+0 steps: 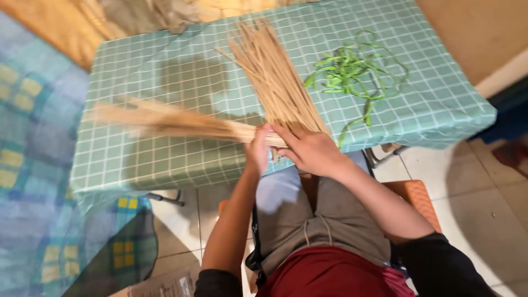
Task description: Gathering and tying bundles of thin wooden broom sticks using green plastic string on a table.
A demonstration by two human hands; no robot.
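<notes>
Straw stalks gripped by left hand; right hand alongside.

A table in green checked cloth carries tan reed strips at its middle, green ribbon just right of them

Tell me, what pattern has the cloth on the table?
Green tablecloth with a white grid of squares, seen in the head view.

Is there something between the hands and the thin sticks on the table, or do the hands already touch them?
Nothing visible stands between them. The left hand grips one blurred bundle of sticks at its end. The right hand rests on the near ends of the sticks fanned on the table. The green ribbon lies apart, to the right.
</notes>
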